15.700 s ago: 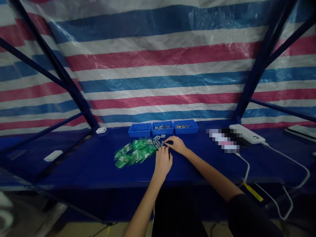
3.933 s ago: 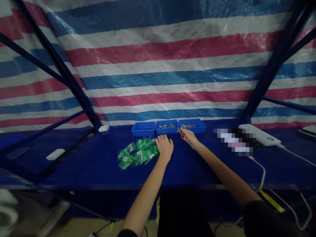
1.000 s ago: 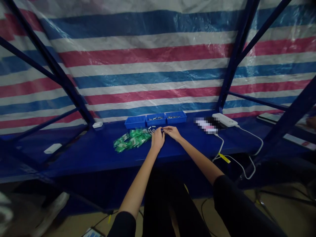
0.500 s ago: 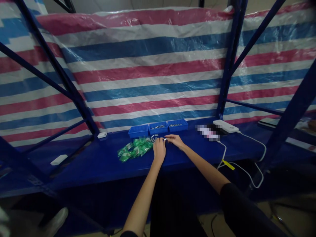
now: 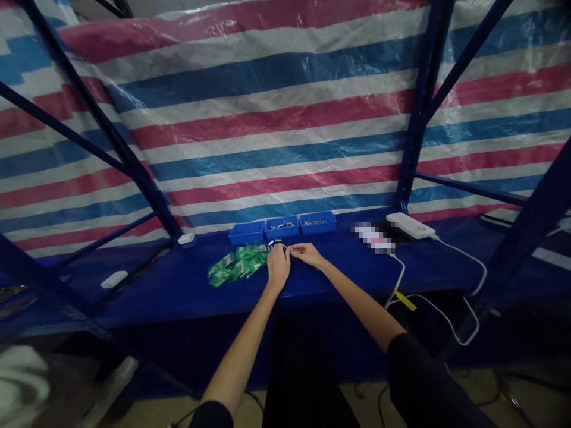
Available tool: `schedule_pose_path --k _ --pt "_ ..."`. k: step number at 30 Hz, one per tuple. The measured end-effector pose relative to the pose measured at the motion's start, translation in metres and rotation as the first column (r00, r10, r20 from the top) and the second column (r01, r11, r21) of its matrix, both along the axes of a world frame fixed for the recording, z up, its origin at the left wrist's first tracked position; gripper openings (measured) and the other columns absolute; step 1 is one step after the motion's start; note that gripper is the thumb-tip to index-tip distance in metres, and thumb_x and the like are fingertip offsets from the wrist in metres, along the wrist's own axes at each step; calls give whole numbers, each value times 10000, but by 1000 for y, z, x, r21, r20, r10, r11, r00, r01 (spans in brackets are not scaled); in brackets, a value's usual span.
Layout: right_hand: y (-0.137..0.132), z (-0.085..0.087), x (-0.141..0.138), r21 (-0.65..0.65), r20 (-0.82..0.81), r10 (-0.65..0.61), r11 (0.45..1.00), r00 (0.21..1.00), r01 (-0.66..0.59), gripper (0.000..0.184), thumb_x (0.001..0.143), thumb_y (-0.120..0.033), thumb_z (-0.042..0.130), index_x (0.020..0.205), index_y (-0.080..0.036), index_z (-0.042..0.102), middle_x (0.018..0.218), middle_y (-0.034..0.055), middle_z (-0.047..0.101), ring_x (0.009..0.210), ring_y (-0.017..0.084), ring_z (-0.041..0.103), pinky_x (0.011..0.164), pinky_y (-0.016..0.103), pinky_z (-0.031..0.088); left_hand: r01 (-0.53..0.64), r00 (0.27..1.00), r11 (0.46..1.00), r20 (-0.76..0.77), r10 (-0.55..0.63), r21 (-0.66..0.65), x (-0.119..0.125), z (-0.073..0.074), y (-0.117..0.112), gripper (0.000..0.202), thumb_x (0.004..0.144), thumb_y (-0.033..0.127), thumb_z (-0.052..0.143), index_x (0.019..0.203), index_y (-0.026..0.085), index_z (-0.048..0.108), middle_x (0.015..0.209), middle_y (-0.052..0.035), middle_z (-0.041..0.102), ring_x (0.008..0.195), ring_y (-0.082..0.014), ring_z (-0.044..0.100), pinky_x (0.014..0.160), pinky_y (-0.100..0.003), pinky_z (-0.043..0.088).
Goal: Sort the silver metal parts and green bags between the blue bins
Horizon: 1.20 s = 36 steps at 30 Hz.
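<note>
Just between left hand (image 5: 278,266) and right hand (image 5: 307,254), fingertips pinch a small metal part (image 5: 293,250).

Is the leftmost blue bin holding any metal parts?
No. The leftmost blue bin shows only bare blue floor, while the middle bin and right bin each hold small metal pieces.

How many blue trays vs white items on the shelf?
Blue trays: 3
White power bank: 1
Small white blocks: 2
Total: 6
</note>
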State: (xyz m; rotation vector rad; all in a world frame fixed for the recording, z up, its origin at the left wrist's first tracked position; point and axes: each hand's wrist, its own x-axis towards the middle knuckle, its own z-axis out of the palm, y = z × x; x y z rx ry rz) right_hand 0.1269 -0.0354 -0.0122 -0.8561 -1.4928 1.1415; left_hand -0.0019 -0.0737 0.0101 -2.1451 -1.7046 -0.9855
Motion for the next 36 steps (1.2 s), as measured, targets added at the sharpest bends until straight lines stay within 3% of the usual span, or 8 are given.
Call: schedule_pose_path --k 6,9,20,28,36 --pt "10 -13 1 160 296 -103 985 950 57 251 770 -353 579 906 -185 708 760 41 713 681 161 654 659 261 501 -79 997 995 -23 77 -57 0 -5 10 289 916 350 316 804 174 515 831 -70 582 814 -189 570 710 -294 435" --pt "11 -14 2 214 353 -163 973 921 90 228 792 -311 559 929 -201 705 796 43 717 687 165 663 653 252 502 -102 993 990 -71 95 -100 1 -5 13 303 918 331 309 807 171 540 852 -79 596 849 -194 574 748 -297 438" --pt "17 -15 0 220 338 -222 963 915 153 180 755 -293 602 894 -244 707 817 23 719 735 176 668 648 262 516 -217 967 963 -169 189 -162 7 -4 12 355 921 298 284 897 146 604 975 -115 601 965 -230 553 809 -335 416" --pt "20 -15 -4 67 44 -139 988 989 136 302 699 -302 638 958 -157 691 874 84 712 686 167 663 693 313 540 -164 980 976 -141 144 -142 7 -5 9 353 929 324 265 945 166 581 997 -101 598 995 -238 534 823 -352 400" --pt "17 -11 -7 56 56 -142 989 988 139 300 674 -315 654 921 -153 706 851 88 718 649 167 658 718 344 539 -156 982 978 -126 139 -139 4 -6 9 371 934 320 248 940 155 580 988 -110 600 962 -234 546 805 -344 402"
